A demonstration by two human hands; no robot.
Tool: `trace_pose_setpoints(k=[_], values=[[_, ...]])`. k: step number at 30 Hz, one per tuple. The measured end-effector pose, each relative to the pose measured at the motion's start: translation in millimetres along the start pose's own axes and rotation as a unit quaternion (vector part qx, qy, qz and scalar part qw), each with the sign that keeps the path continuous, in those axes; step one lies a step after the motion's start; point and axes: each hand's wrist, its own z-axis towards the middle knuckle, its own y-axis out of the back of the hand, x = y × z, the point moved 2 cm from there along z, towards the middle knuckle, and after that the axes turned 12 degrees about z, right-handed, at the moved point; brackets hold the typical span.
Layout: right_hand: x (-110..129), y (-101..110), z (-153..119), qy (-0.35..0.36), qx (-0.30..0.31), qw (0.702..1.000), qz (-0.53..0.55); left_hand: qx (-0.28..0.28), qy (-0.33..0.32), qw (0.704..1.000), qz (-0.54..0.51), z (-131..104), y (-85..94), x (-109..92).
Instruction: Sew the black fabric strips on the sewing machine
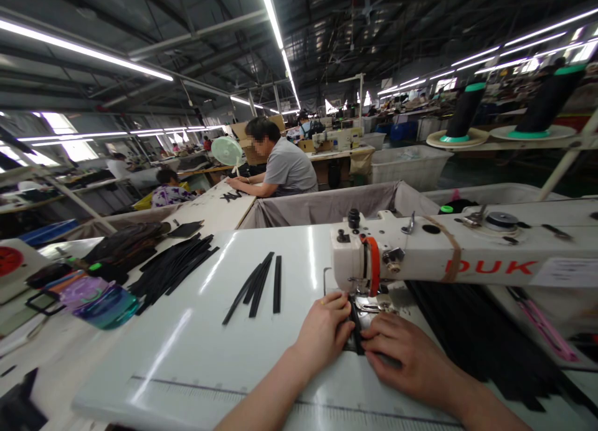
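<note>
A narrow black strip lies under the head of a white sewing machine. My left hand is on the strip's left side, fingers curled and pressed together at it, close to the needle area. On the right side, my right hand pinches the near part of the same strip between thumb and fingers. The needle and presser foot are mostly hidden. Several loose black strips rest on the pale tabletop left of my hands.
A pile of black strips and a purple-blue container stand at left. Long black pieces and pink-handled scissors lie right. Thread cones stand above the machine. A person in grey works beyond.
</note>
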Motion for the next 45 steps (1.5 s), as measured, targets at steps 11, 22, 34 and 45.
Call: trace_pose_setpoints(k=[11, 22, 34, 45], values=[[-14, -8, 1, -0.031, -0.013, 0.998, -0.062, -0.002, 0.006, 1.0, 0.006, -1, -3.3, 2], [-22, -17, -4, -0.065, 0.007, 0.993, -0.103, -0.008, 0.02, 0.999, 0.025, -3, -7.4, -3], [-20, -15, -3, -0.061, -0.008, 0.994, -0.086, -0.013, 0.023, 0.999, 0.045, -4, -10.6, -5], [-22, -17, -3, -0.072, 0.027, 0.992, -0.099, -0.036, -0.005, 0.997, 0.07, 3, -10.1, -2]])
